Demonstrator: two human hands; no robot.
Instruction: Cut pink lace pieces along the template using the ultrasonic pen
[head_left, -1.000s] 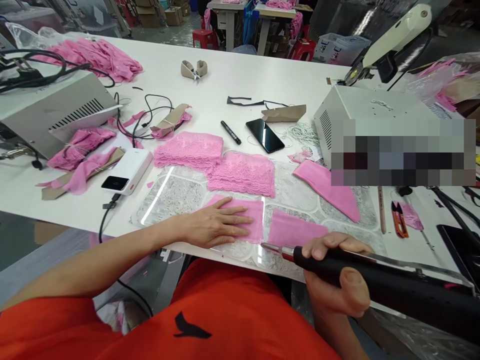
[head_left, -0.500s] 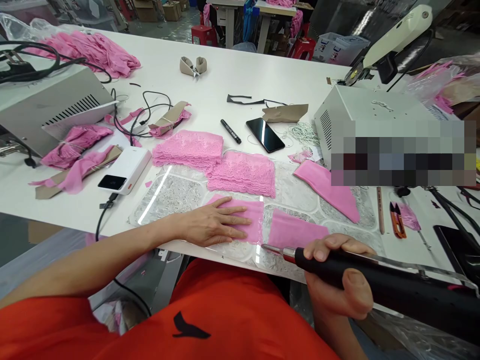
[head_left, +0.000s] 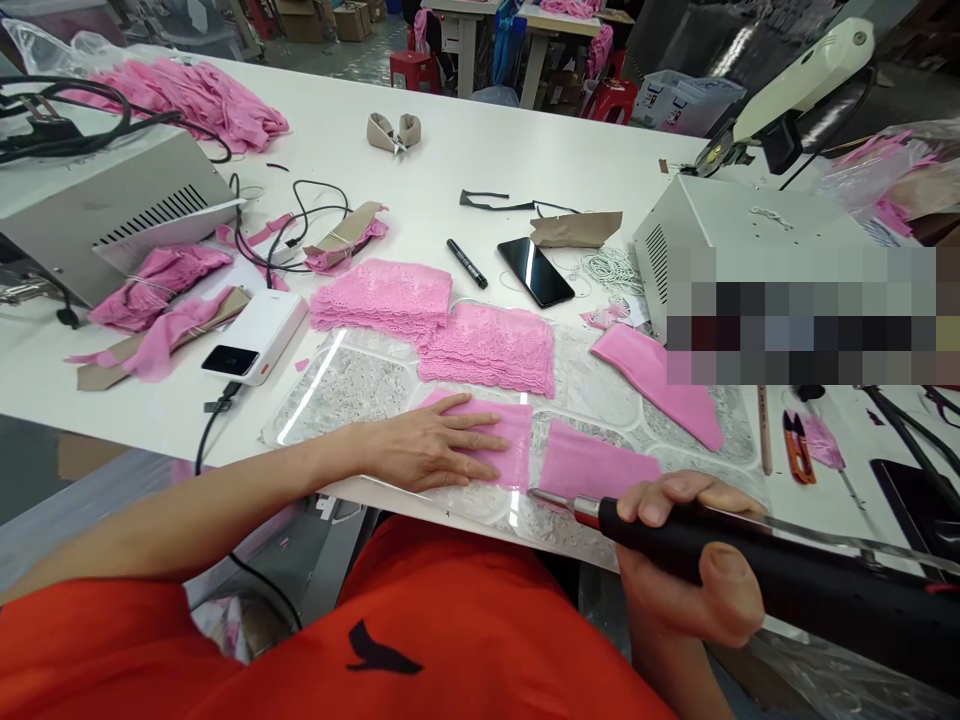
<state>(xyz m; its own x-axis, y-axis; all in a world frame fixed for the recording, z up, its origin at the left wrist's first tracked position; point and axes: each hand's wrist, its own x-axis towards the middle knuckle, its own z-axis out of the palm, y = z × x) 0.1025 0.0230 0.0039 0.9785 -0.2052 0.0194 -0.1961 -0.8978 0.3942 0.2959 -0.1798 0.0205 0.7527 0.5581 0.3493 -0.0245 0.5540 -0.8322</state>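
My left hand lies flat with fingers spread on a pink fabric piece, pressing it to the clear patterned mat. Gripped in my right hand is a thick black hand tool with a narrow metal tip, which points left. That tip rests at or just above the fabric's lower right corner; contact cannot be made out. A second pink piece lies flat to the right, partly behind the tool. Beyond my left hand are two stacks of pink lace fabric, one left and one right.
Folded pink fabric lies at the mat's right. A phone and a black marker lie behind the stacks. Orange thread snips are at right. Grey metal boxes stand left and right; a white power bank is cabled.
The whole view has shifted slightly. The tool and my right hand have moved a little to the right; my left hand still presses the same fabric.
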